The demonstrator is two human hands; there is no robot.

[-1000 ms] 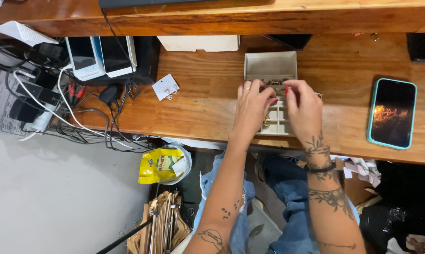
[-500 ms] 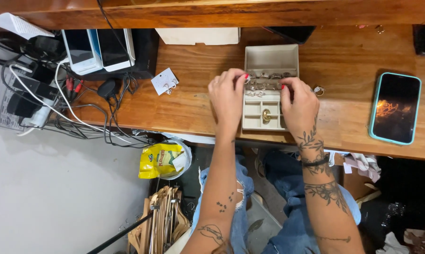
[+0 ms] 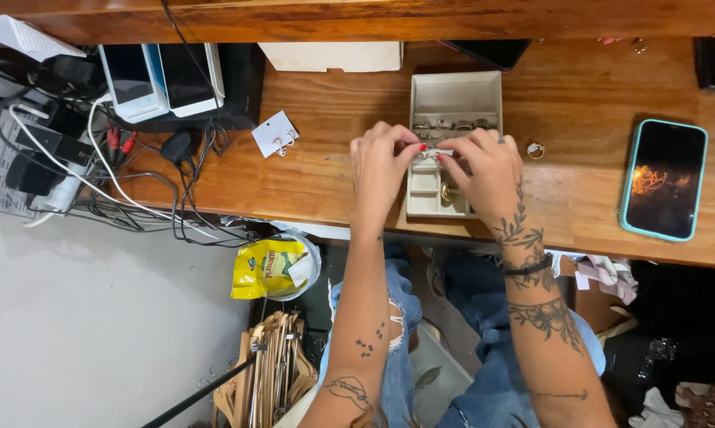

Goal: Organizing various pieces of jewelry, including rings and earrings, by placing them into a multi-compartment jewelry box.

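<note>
A long wooden bench (image 3: 333,170) is seen from above, running across the upper half of the view. At its left end a tangle of black and white cables (image 3: 96,174) is spread beside two phones stood in a dock (image 3: 163,79). At the right, a phone in a teal case (image 3: 663,179) is laid face up, its dark screen catching a reflection, well apart from the hands. Below the bench edge, blue jeans (image 3: 484,349) are seen on the seated person's legs, and a yellow snack bag (image 3: 267,269) is tucked into a small bin on the floor, with a bundle of wooden hangers (image 3: 272,368) just below it.

Near the middle of the bench an open cream jewellery box (image 3: 456,99) is set, its lid tipped back and a row of rings slotted along the top of its tray. The left hand (image 3: 383,170) is held over the box's left edge, and the right hand (image 3: 488,174) over its right part; both are brought together above the tray. A small silvery piece of jewellery (image 3: 430,152) is pinched between the fingertips of both hands, each grip narrow and closed on it; its exact kind cannot be made out.

A white earring card (image 3: 275,134) is lying left of the box, and a single ring (image 3: 535,150) is lying on the wood just right of the right hand.
</note>
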